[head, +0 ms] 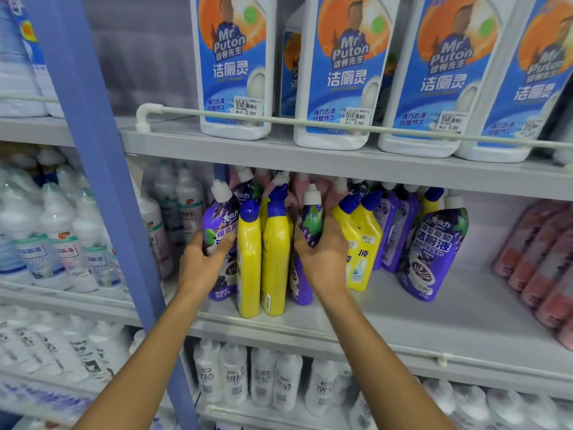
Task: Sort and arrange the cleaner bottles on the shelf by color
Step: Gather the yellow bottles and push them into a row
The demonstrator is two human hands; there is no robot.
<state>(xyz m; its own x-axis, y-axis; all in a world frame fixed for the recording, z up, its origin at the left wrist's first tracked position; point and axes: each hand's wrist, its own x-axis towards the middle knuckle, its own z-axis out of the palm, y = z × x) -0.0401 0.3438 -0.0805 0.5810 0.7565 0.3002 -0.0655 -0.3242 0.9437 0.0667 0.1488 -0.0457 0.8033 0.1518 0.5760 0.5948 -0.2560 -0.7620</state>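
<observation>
On the middle shelf [403, 324] stand mixed purple and yellow cleaner bottles. My left hand [201, 262] grips a purple bottle with a white cap [218, 218] at the left end of the group. My right hand [322, 259] grips another purple bottle [310, 225] in the middle. Between the two hands stand two yellow bottles with blue caps [248, 259] [276, 259]. Right of my right hand are more yellow bottles [362, 243], then several purple ones, with a large purple bottle [434, 252] in front at the right.
A blue upright post [102, 181] bounds the shelf on the left. Pink bottles [539, 259] lie at the far right of the same shelf. Big white Mr Puton bottles [235, 66] fill the shelf above behind a rail. White bottles [263, 377] stand below.
</observation>
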